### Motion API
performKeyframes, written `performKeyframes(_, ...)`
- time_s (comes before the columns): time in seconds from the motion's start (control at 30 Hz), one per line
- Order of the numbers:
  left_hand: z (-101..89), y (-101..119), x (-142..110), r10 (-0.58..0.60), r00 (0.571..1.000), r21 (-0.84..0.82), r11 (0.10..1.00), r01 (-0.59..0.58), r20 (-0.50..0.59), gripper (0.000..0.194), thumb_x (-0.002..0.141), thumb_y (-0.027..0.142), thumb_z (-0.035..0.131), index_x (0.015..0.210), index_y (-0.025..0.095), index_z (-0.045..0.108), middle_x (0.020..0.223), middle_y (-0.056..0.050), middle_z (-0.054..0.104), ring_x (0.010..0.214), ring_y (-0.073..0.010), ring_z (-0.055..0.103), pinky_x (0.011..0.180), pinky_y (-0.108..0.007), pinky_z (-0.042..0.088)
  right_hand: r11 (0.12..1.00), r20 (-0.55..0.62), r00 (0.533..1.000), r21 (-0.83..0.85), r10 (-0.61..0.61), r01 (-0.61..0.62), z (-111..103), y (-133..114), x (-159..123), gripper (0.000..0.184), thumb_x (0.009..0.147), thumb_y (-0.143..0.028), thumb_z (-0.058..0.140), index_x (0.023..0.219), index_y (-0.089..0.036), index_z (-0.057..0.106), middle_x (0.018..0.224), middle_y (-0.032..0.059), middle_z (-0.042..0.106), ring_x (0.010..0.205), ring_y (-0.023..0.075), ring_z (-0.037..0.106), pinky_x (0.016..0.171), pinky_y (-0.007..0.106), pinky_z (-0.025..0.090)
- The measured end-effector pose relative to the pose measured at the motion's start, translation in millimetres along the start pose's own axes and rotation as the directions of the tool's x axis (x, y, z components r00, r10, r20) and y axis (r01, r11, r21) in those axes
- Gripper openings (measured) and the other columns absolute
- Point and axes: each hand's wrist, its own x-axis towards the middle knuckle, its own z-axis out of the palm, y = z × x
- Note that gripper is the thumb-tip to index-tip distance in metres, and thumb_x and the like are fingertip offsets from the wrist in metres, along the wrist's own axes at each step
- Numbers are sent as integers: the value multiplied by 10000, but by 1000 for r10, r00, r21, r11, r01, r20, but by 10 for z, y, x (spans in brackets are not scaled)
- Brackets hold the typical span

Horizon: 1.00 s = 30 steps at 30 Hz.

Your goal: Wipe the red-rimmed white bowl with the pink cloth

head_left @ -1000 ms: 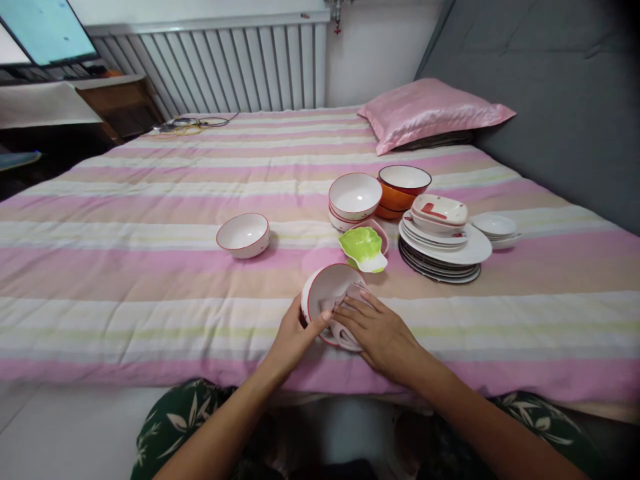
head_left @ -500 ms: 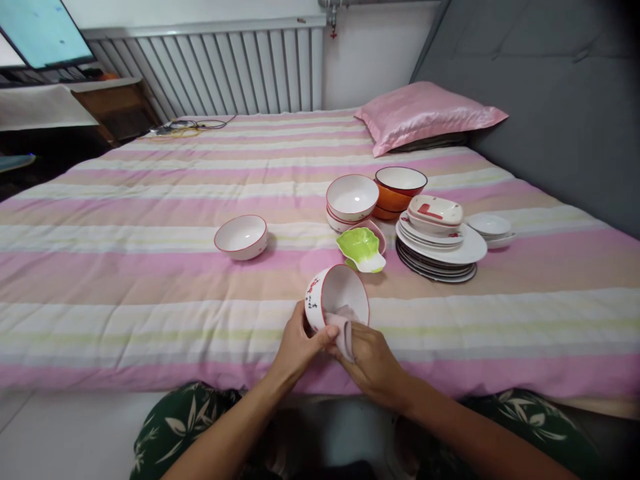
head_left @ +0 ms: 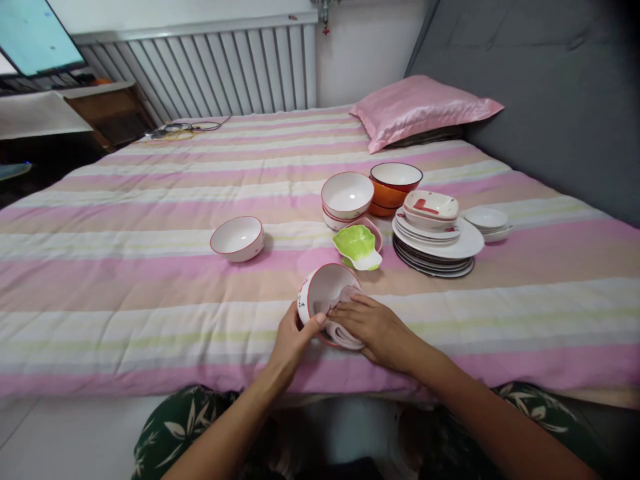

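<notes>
A white bowl with a red rim (head_left: 325, 288) is tilted on its side near the bed's front edge, its mouth turned to the right and toward me. My left hand (head_left: 295, 340) grips its lower left side, thumb over the rim. In my right hand (head_left: 377, 330) is a pale pink cloth (head_left: 345, 335), pressed against the bowl's inside and right rim. Part of the cloth is hidden under the fingers. Just beyond the held bowl lies a green leaf-shaped dish (head_left: 357, 245), resting on a pink one. A similar red-rimmed bowl (head_left: 237, 239) stands upright to the left.
Behind the green dish are stacked red-rimmed bowls (head_left: 347, 195) and orange bowls (head_left: 393, 190). Stacked plates (head_left: 470, 243) carry rectangular dishes (head_left: 431, 205) on the right, beside small white dishes (head_left: 486, 219). A pink pillow (head_left: 425, 110) and cables (head_left: 185, 128) lie farther back on the striped bed.
My right hand has moved up and flattened, carrying the cloth over the bowl's right rim. The bowl has turned slightly in my left hand. The whole view has shifted a little.
</notes>
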Motion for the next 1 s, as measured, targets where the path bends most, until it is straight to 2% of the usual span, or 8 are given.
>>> performKeyframes(0.1,0,9,0,-15,1000,-20,1000,16,12,527,727,482,647,1080,102,554,1024,-121,635,939,-261,575,827,-355,445,999,-35,999,-34,-24,23,15,38,-7,595,667,-43,501,1252,-153,513,1249,86,597,1183,196,509,1101,443,259)
performKeyframes(0.23,-14,18,-8,17,999,-50,999,-15,36,656,626,527,723,1098,112,537,1047,-123,622,963,-262,566,811,-330,453,1000,-139,990,26,-11,15,82,-34,-2,379,762,-88,496,1120,-148,603,1100,96,677,1005,210,614,927,391,442)
performKeyframes(0.3,-24,11,-17,26,998,-58,998,-23,61,702,577,565,738,1086,125,538,1022,-116,621,903,-247,578,727,-299,468,986,-186,977,147,104,-78,81,-130,15,179,837,-198,506,910,-163,665,897,72,716,818,199,649,792,346,492)
performKeyframes(0.37,-29,-7,-27,49,995,-56,997,-44,88,698,585,586,721,1085,135,536,970,-100,617,801,-208,576,637,-268,460,915,-185,932,322,313,-243,49,-243,42,250,871,-341,512,764,-167,655,726,48,691,676,180,633,688,309,502)
performKeyframes(0.47,-20,-35,-39,90,993,-26,996,-88,81,641,632,538,713,1104,141,541,883,-64,604,700,-156,544,595,-247,442,716,-85,862,600,500,-356,-13,-379,85,289,899,-403,469,914,-166,635,796,34,688,711,169,640,655,268,502)
performKeyframes(0.57,-5,-29,-44,66,998,3,998,-66,24,545,650,472,728,1052,136,578,843,-51,608,693,-151,539,599,-242,437,680,-24,881,646,472,-346,-40,-425,97,284,911,-386,448,920,-162,621,848,38,678,770,175,635,693,270,501)
performKeyframes(0.8,-32,42,-44,7,999,-51,999,-4,52,444,663,411,733,981,118,633,854,-64,647,717,-161,546,619,-245,447,939,14,979,279,204,-200,-48,-230,33,195,884,-235,481,1015,-159,605,999,90,665,948,210,610,852,337,474)
performKeyframes(1.0,-29,73,-35,-44,998,-77,996,47,42,461,649,412,740,978,106,638,851,-79,650,752,-187,570,635,-264,465,996,-45,997,66,62,-59,-20,16,-4,361,772,-85,505,1122,-143,569,1133,122,640,1057,213,576,986,404,401)
